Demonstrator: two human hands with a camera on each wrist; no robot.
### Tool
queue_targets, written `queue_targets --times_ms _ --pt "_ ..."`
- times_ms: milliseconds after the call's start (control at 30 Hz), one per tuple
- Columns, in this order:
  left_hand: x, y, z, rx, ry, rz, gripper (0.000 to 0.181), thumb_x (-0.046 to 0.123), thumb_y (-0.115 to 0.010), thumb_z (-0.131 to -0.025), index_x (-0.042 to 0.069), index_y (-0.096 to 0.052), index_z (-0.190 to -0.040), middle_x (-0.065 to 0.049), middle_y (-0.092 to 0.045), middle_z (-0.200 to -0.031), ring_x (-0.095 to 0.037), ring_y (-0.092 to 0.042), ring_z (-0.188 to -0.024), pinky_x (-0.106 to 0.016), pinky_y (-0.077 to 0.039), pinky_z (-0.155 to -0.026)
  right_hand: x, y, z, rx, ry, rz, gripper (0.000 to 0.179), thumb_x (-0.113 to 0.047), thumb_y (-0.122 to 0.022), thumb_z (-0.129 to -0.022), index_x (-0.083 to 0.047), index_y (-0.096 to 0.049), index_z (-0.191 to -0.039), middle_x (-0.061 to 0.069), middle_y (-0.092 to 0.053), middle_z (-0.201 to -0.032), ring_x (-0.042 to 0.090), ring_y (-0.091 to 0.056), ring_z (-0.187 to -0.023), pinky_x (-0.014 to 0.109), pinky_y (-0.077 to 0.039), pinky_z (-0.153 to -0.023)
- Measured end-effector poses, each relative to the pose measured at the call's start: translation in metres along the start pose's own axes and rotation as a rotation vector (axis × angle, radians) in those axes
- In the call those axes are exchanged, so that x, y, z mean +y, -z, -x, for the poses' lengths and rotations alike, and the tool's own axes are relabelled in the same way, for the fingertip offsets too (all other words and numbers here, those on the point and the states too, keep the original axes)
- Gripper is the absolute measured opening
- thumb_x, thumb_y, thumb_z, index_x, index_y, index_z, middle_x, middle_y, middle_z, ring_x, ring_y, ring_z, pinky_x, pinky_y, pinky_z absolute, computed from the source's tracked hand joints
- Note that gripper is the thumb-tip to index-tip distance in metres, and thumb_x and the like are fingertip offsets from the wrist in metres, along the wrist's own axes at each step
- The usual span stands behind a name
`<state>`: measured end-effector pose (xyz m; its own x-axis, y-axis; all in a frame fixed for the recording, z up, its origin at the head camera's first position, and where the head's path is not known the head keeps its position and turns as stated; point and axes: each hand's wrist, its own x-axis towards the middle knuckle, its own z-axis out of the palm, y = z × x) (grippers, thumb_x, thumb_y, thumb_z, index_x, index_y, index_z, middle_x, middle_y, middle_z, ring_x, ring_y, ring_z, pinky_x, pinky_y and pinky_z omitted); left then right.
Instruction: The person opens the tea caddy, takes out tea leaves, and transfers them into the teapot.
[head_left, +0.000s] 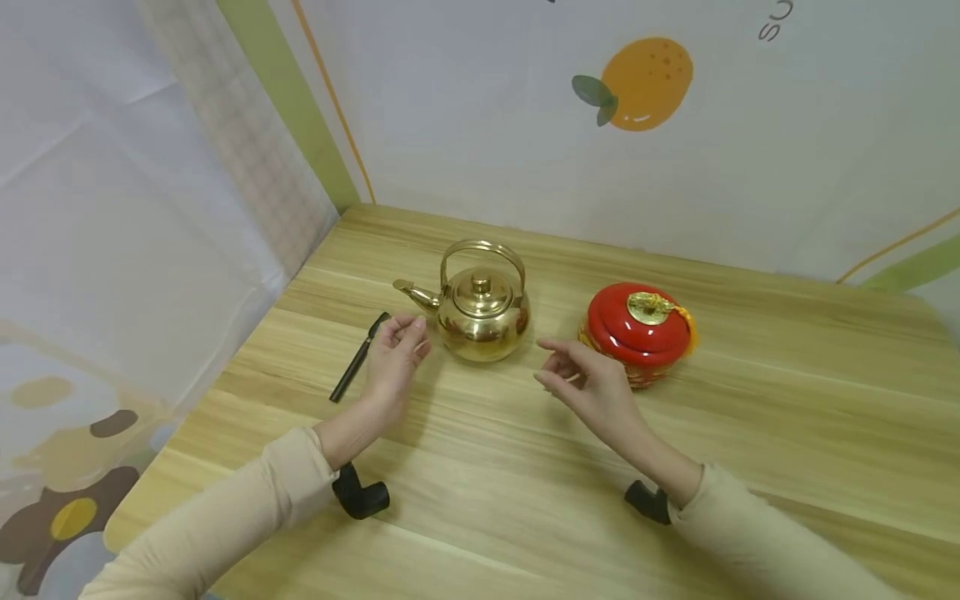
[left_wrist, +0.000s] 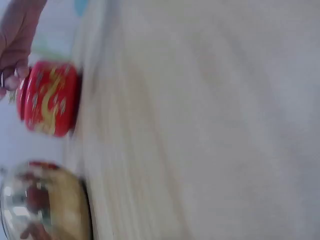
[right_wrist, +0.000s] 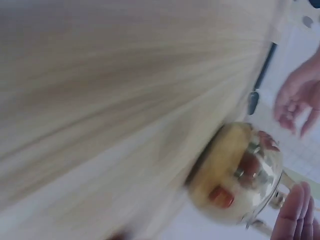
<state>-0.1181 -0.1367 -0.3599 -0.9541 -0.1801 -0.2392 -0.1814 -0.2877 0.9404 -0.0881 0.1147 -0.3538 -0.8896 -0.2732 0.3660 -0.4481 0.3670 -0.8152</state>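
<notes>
I see gold kettle (head_left: pixel 483 329), shiny, lidded, arched handle (head_left: pixel 483 245) up, spout (head_left: pixel 420 297) L, upright mid-far on bench (head_left: pixel 480 475), L of red jar (head_left: pixel 618 321). L grip (head_left: pixel 396 358) near spout: fingers loosely bent, empty. R grip (head_left: pixel 588 385) at jar's near-L: thumb/index spread, empty.

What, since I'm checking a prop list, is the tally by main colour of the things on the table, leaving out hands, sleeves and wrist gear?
Gold: 1, the kettle
Red: 1, the jar, with gold trim
Black: 1, the thin tool
Total: 3
</notes>
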Motion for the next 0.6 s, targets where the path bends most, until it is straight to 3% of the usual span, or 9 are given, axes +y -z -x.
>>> queue_targets --times_ms 100,200,367,500,600 --pt "0.004 0.001 -0.013 0.053 0.049 0.056 0.041 0.017 -0.051 -0.098 0.008 -0.032 -0.133 0.003 -0.039 -0.106 -0.016 -0.044 -0.115 -0.030 -0.036 -0.109 -0.003 -0.015 -0.018 0.015 -0.102 -0.134 0.035 -0.003 -0.068 -0.085 0.002 -0.061 -0.118 0.015 -0.066 -0.078 0.009 -0.062 -0.060 0.024 -0.056 -0.056" --pt "0.007 0.000 -0.023 0.072 0.084 0.084 0.055 0.017 -0.050 -0.098 0.008 -0.020 -0.144 -0.001 -0.034 -0.125 -0.018 -0.035 -0.130 -0.027 -0.032 -0.111 -0.004 -0.028 -0.033 0.036 -0.148 -0.219 0.036 -0.005 -0.066 -0.087 0.003 -0.058 -0.121 0.022 -0.064 -0.079 0.013 -0.061 -0.056 0.026 -0.056 -0.053" --pt "0.005 -0.003 -0.035 0.060 0.063 0.100 0.061 0.016 -0.049 -0.098 0.008 -0.016 -0.149 -0.008 -0.026 -0.149 -0.017 -0.028 -0.139 -0.027 -0.028 -0.113 -0.004 -0.043 -0.052 0.066 -0.162 -0.226 0.039 -0.005 -0.065 -0.087 0.003 -0.056 -0.124 0.021 -0.064 -0.076 0.013 -0.059 -0.051 0.033 -0.056 -0.050" --pt "0.002 -0.007 -0.044 0.070 0.024 0.120 0.056 0.013 -0.049 -0.098 0.005 -0.024 -0.147 -0.010 -0.031 -0.148 -0.018 -0.031 -0.137 -0.026 -0.028 -0.113 -0.004 -0.050 -0.064 0.082 -0.186 -0.189 0.042 -0.005 -0.066 -0.087 0.000 -0.054 -0.128 0.019 -0.065 -0.075 0.012 -0.056 -0.047 0.039 -0.055 -0.049" --pt "0.001 -0.009 -0.048 0.108 0.015 0.109 0.051 0.012 -0.051 -0.097 0.005 -0.033 -0.144 -0.006 -0.042 -0.137 -0.015 -0.040 -0.129 -0.025 -0.033 -0.110 -0.006 -0.054 -0.072 0.080 -0.194 -0.173 0.047 -0.008 -0.065 -0.088 -0.001 -0.050 -0.131 0.021 -0.066 -0.075 0.018 -0.056 -0.046 0.039 -0.054 -0.046"
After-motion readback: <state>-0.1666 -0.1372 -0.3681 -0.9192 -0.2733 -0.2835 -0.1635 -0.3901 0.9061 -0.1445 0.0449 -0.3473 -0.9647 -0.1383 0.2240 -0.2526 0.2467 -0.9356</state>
